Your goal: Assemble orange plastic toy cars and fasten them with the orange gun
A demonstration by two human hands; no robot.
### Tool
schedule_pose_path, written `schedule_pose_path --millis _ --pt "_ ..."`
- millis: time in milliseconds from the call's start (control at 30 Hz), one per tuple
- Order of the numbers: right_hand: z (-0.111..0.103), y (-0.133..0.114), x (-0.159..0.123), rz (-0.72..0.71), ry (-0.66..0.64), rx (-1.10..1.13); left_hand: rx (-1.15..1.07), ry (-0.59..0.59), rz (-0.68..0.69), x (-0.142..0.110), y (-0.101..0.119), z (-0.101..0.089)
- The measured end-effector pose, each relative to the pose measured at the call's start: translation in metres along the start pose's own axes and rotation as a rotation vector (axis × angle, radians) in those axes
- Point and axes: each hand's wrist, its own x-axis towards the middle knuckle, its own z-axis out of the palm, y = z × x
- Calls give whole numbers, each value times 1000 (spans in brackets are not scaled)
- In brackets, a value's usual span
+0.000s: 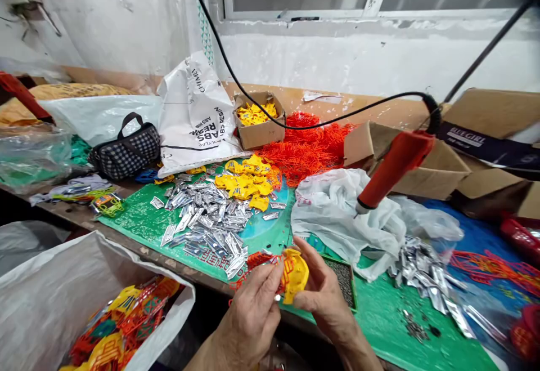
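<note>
At the table's near edge, my left hand point(256, 302) pinches a yellow plastic piece point(296, 276) that has orange-red plastic strands against it. From the other side my right hand point(327, 295) grips the same piece, thumb in front and fingers behind. Part of the piece is hidden by my fingers. Just beyond my hands lies a heap of silver metal strips point(211, 219), with several yellow plastic pieces point(248, 179) on its far side. Next to my right hand is a shallow green tray point(354, 298) of small dark screws or similar bits.
An orange-red electric screwdriver point(394, 168) hangs from a black cable over crumpled white plastic point(350, 208). Behind are a tangle of orange-red strands point(306, 148) and a cardboard box point(262, 134) of yellow pieces. A white sack point(42, 281) with finished-looking coloured pieces stands at left.
</note>
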Motion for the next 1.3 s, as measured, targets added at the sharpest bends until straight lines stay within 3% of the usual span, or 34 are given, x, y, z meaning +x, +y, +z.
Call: schedule_pose_path --millis 167,467,1133,1300 --pt "-7 1 -5 -43 46 13 -47 -9 -4 0 2 7" --pt "-14 -8 -8 -193 -43 -301 -70 -89 61 3 2 9" --pt "-15 -9 -10 -231 -112 -335 -111 -48 127 0 -2 7" --pt "-14 -9 -10 -264 -141 -370 -112 -97 92 3 1 2"
